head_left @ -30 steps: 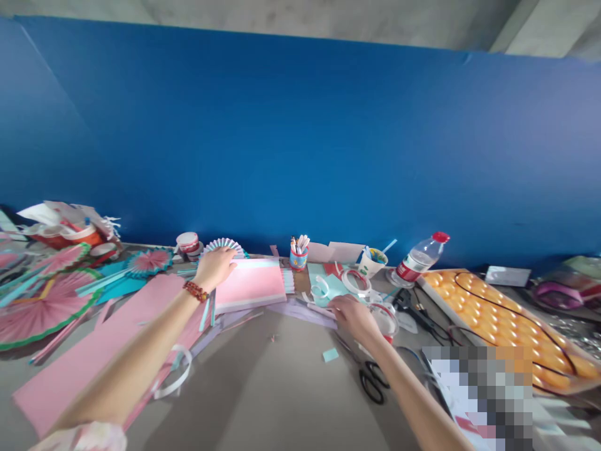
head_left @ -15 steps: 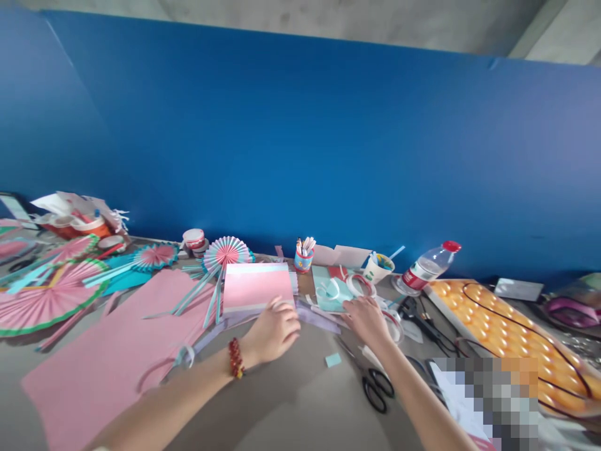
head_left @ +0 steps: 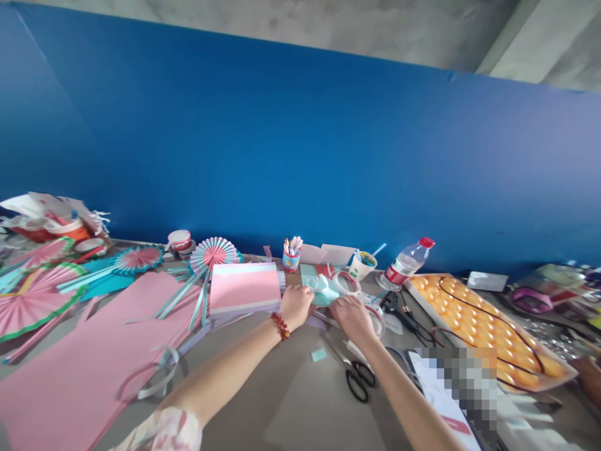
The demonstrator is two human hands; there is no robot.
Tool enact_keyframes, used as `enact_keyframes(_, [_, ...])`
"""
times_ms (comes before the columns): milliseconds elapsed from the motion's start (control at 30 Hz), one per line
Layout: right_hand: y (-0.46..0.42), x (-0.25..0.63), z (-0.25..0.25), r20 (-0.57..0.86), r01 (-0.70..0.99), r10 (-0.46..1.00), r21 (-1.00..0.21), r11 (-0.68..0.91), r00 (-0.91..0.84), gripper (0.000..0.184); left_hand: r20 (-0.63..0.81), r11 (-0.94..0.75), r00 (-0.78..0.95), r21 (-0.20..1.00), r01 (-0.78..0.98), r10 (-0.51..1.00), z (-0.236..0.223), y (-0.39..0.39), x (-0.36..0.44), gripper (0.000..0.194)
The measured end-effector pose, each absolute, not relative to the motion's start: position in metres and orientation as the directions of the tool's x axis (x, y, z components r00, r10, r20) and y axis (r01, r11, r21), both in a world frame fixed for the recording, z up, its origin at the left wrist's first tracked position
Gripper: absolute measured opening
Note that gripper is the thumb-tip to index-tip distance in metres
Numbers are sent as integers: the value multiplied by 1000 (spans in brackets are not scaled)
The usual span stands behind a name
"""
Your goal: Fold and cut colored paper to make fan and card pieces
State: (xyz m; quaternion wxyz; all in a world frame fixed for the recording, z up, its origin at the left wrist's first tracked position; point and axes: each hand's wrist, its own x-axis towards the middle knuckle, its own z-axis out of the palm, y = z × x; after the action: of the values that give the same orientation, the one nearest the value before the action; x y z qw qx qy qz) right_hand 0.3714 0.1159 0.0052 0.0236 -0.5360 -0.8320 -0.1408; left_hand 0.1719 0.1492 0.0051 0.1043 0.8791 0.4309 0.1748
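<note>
My left hand (head_left: 297, 308), with a red bead bracelet at the wrist, has its fingers closed at the near left edge of a mint-green paper (head_left: 308, 274). My right hand (head_left: 353, 318) is closed at the paper's near right edge; its fingertips are partly hidden. Curled white paper strips (head_left: 345, 283) lie on and beside the paper. A stack of pink paper (head_left: 244, 287) is left of my left hand. Below the hands, black-handled scissors (head_left: 359, 379) and a small mint scrap (head_left: 318, 355) rest on the grey table.
Pleated paper fans (head_left: 213, 254) and large pink sheets (head_left: 84, 357) cover the left side. A pencil cup (head_left: 291, 258), a paper cup (head_left: 362, 266) and a water bottle (head_left: 406, 266) stand at the back. An orange bubbled panel (head_left: 483, 326) with a cable lies right. A blue partition (head_left: 300, 138) rises behind.
My left hand has moved right, from beside the pink stack to the mint-green paper. My right hand stays near that paper with its fingers drawn in. The view has turned slightly right.
</note>
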Motion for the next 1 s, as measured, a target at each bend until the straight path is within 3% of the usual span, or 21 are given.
enact_keyframes(200, [118,373,1,223,894,870,205,398,-439,23,176,-538,510,360,763,842,6,151,173,11])
enact_keyframes(300, [116,371,3,242,887,856,193,419,-457,23,184,-520,490,415,747,852,4,153,172,22])
enact_keyframes(500, [104,362,8,308,907,854,121,402,-420,19,224,-481,446,612,628,867,4,146,162,22])
enact_keyframes(700, [107,376,18,424,950,857,25,312,-293,26,261,-395,375,851,344,890,19,153,170,17])
enact_keyframes(833, [106,389,22,508,967,840,-53,249,-189,29,133,-181,280,972,153,951,20,160,179,45])
enact_keyframes(933, [98,388,19,526,963,834,-96,250,-164,29,-39,17,375,998,61,926,17,167,185,59])
enact_keyframes(1000, [93,385,16,500,940,840,-133,315,-211,28,-119,112,455,993,43,883,16,170,190,55])
